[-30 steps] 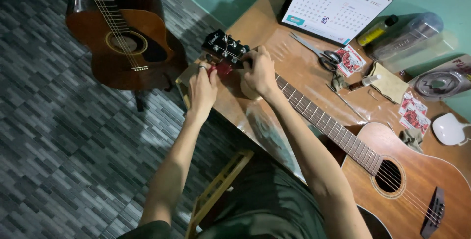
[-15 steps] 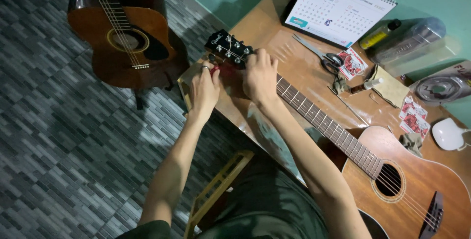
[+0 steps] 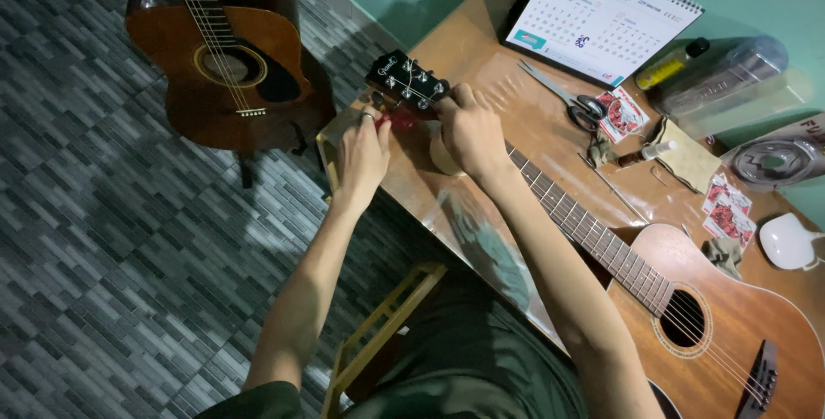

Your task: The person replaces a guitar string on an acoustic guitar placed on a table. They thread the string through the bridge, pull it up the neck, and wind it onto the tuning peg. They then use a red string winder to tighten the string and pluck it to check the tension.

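From the head camera, a brown acoustic guitar (image 3: pixel 687 299) lies along the wooden counter (image 3: pixel 481 58), its black headstock (image 3: pixel 406 80) over the counter's near-left corner. The left hand (image 3: pixel 361 154) is closed on a small red tool (image 3: pixel 397 121), probably a string winder, though it is mostly hidden, set against the headstock's lower edge. The right hand (image 3: pixel 471 131) is curled over the neck just below the headstock, fingertips (image 3: pixel 447 103) pinching at the tuning posts; what they grip I cannot tell. To do this well, hold the neck still and turn the tool squarely, with even tension. A second guitar (image 3: pixel 228 58) stands on the tiled floor.
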